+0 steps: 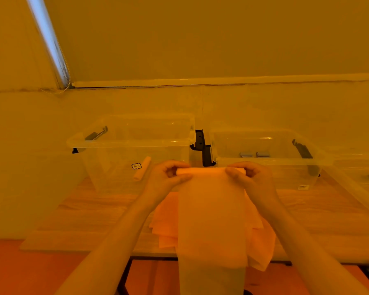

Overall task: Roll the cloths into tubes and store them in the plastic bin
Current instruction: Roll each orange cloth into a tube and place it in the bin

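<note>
Clear plastic bins sit side by side on the table (94, 211): left bin (124, 143), right bin (271, 160). Before them hangs the cloth (211, 220), top edge barely rolled. Left hand (164, 177) and right hand (251, 177) each pinch the roll's ends, grip curled tight. Rolling seems just begun; next, keep turning evenly downward.

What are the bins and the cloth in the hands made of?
Bins: clear, glossy hard plastic; you see through the walls and the rims catch highlights. Cloth: thin, matte, soft fabric, perhaps nonwoven; it hangs limp and rolls tightly. The orange light hides its true colour.
</note>
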